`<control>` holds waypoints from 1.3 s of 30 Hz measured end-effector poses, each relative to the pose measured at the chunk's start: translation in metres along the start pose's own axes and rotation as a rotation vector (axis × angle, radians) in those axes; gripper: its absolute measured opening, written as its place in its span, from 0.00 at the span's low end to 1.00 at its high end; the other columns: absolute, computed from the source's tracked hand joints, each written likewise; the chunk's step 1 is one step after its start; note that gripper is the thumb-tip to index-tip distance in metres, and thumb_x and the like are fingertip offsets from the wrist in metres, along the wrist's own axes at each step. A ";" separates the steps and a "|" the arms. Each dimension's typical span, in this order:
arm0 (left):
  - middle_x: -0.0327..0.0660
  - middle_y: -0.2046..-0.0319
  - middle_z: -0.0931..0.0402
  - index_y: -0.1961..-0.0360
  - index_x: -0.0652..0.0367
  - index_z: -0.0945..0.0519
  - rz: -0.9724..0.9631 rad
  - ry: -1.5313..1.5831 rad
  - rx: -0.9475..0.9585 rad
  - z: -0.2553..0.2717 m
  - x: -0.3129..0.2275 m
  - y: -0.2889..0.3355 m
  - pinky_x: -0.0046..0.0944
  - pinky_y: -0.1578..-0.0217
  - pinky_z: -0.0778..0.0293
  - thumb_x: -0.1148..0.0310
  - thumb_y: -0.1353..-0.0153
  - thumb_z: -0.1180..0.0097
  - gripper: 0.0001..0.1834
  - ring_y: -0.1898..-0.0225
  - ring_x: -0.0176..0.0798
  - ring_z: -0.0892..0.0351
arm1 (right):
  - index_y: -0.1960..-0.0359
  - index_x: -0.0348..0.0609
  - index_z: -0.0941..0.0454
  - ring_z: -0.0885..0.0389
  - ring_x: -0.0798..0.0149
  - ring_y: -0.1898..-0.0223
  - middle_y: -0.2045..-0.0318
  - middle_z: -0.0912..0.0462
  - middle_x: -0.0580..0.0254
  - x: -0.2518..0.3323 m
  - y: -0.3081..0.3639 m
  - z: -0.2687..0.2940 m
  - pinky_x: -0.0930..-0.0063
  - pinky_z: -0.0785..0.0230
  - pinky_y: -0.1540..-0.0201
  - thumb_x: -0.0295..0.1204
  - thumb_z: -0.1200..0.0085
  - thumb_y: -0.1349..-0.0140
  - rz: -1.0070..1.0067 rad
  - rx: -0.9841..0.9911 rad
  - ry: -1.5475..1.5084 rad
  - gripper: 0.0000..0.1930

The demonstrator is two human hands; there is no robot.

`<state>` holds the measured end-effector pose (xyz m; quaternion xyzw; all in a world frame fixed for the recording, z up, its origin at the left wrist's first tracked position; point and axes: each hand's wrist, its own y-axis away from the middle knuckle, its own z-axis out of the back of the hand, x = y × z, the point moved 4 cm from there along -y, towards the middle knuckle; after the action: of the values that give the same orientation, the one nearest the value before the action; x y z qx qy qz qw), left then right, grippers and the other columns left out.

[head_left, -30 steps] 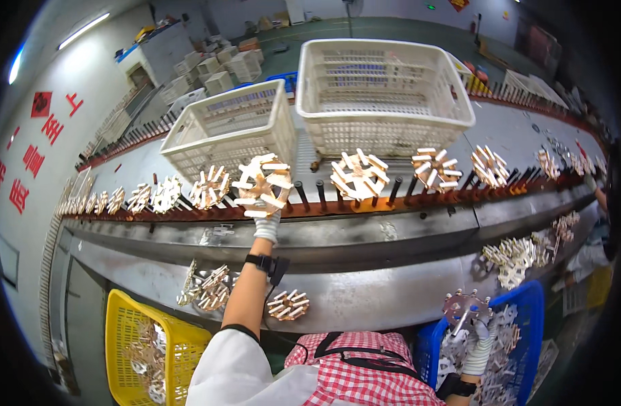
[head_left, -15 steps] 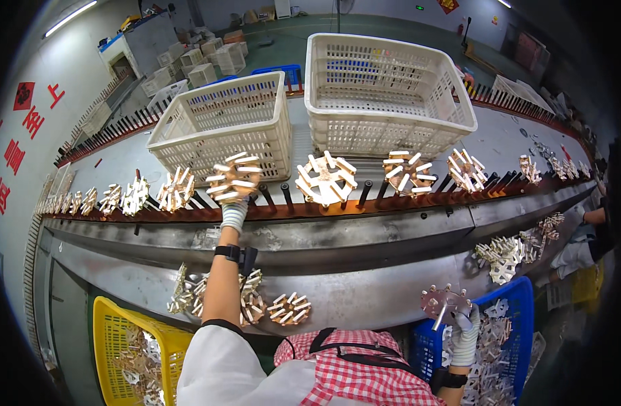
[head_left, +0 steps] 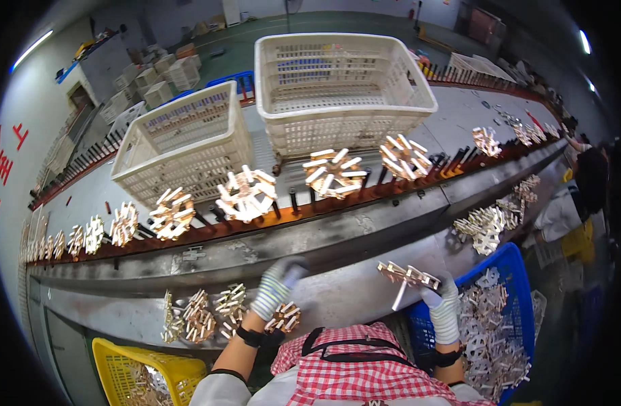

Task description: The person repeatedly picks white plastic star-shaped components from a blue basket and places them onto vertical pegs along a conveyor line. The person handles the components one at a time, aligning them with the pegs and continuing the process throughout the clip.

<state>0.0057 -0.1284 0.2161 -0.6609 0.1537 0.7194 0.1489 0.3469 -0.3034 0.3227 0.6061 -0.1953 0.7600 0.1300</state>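
Observation:
In my right hand (head_left: 444, 312), closed in a striped glove, is a round metal plate with clips round its rim and a white rod hanging below (head_left: 410, 276). My left hand (head_left: 275, 289), also gloved, hovers over the near metal ledge, its fingers smeared by motion. Just below it lies a round copper-coloured piece with white pegs (head_left: 284, 317), partly covered by the hand. More such pegged pieces (head_left: 199, 317) lie to its left. Beyond, a row of pegged pieces (head_left: 247, 193) sits on dark posts along the line.
Two white plastic crates (head_left: 344, 122) stand behind the row. A blue basket of metal plates (head_left: 520, 298) is by my right arm, a yellow basket (head_left: 148, 355) at lower left. A pile of pegged pieces (head_left: 486, 227) lies on the ledge at right. Another person (head_left: 574, 186) is at far right.
My left hand has drawn back from a pegged piece on the row, leaving it there, toward the near ledge. My right hand has moved left and tilted its plate. The view has turned.

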 end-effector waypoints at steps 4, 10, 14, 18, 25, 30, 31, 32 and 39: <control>0.44 0.55 0.21 0.42 0.62 0.28 -0.158 0.054 0.467 -0.110 -0.035 0.004 0.39 0.49 0.27 0.64 0.36 0.43 0.23 0.54 0.38 0.22 | 0.55 0.46 0.25 0.22 0.53 0.53 0.57 0.21 0.57 0.069 -0.013 -0.039 0.59 0.30 0.50 0.36 0.43 0.40 0.602 0.092 0.394 0.14; 0.46 0.42 0.30 0.37 0.58 0.33 0.030 0.555 0.621 -0.178 -0.013 -0.011 0.40 0.40 0.31 0.68 0.28 0.56 0.19 0.41 0.42 0.30 | 0.62 0.52 0.22 0.23 0.54 0.52 0.57 0.21 0.64 0.111 -0.016 -0.053 0.54 0.30 0.49 0.36 0.44 0.50 1.022 0.152 0.788 0.12; 0.45 0.43 0.29 0.39 0.59 0.31 0.106 0.897 0.575 -0.199 -0.045 -0.024 0.42 0.46 0.23 0.63 0.29 0.53 0.21 0.45 0.43 0.25 | 0.59 0.51 0.21 0.23 0.50 0.50 0.55 0.21 0.59 0.113 -0.016 -0.023 0.53 0.31 0.47 0.33 0.41 0.57 0.909 0.066 0.790 0.19; 0.46 0.45 0.26 0.41 0.58 0.29 0.179 0.854 0.463 -0.216 -0.073 -0.032 0.44 0.49 0.21 0.56 0.31 0.50 0.23 0.48 0.43 0.22 | 0.53 0.46 0.23 0.25 0.45 0.49 0.52 0.23 0.52 0.102 -0.019 0.016 0.52 0.32 0.47 0.31 0.41 0.60 0.748 -0.044 0.790 0.25; 0.44 0.43 0.29 0.35 0.54 0.36 0.507 1.243 0.669 -0.266 -0.094 -0.058 0.45 0.42 0.26 0.59 0.35 0.45 0.29 0.44 0.43 0.26 | 0.52 0.44 0.24 0.26 0.45 0.50 0.51 0.24 0.52 0.102 -0.046 0.077 0.49 0.34 0.47 0.29 0.42 0.50 0.655 -0.080 0.622 0.20; 0.44 0.37 0.34 0.33 0.55 0.38 -0.560 -0.266 0.730 -0.285 -0.132 -0.052 0.44 0.36 0.36 0.63 0.42 0.36 0.37 0.36 0.44 0.34 | 0.56 0.47 0.24 0.30 0.41 0.44 0.49 0.26 0.50 0.127 -0.077 0.056 0.46 0.36 0.44 0.40 0.40 0.49 0.722 0.200 0.824 0.19; 0.45 0.38 0.33 0.33 0.56 0.37 -0.511 -0.301 0.709 -0.288 -0.132 -0.052 0.43 0.37 0.35 0.63 0.42 0.37 0.36 0.38 0.44 0.31 | 0.58 0.46 0.23 0.29 0.41 0.44 0.48 0.26 0.49 0.124 -0.080 0.062 0.47 0.37 0.43 0.39 0.40 0.49 0.719 0.202 0.792 0.18; 0.45 0.39 0.32 0.34 0.56 0.37 -0.395 -0.145 0.723 -0.293 -0.129 -0.052 0.43 0.37 0.35 0.63 0.42 0.37 0.36 0.38 0.45 0.31 | 0.59 0.45 0.23 0.29 0.40 0.43 0.48 0.25 0.48 0.120 -0.082 0.069 0.48 0.37 0.42 0.39 0.39 0.49 0.715 0.203 0.760 0.18; 0.43 0.42 0.30 0.38 0.56 0.33 -0.602 -0.196 0.591 -0.319 -0.133 -0.061 0.44 0.40 0.32 0.59 0.48 0.33 0.37 0.42 0.45 0.28 | 0.57 0.44 0.25 0.28 0.41 0.45 0.48 0.26 0.48 0.105 -0.096 0.100 0.48 0.36 0.44 0.39 0.39 0.49 0.702 0.186 0.641 0.20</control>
<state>0.3303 -0.2078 0.3220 -0.5338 0.1388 0.6282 0.5487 0.4519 -0.2673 0.4574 0.2477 -0.2695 0.9207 -0.1353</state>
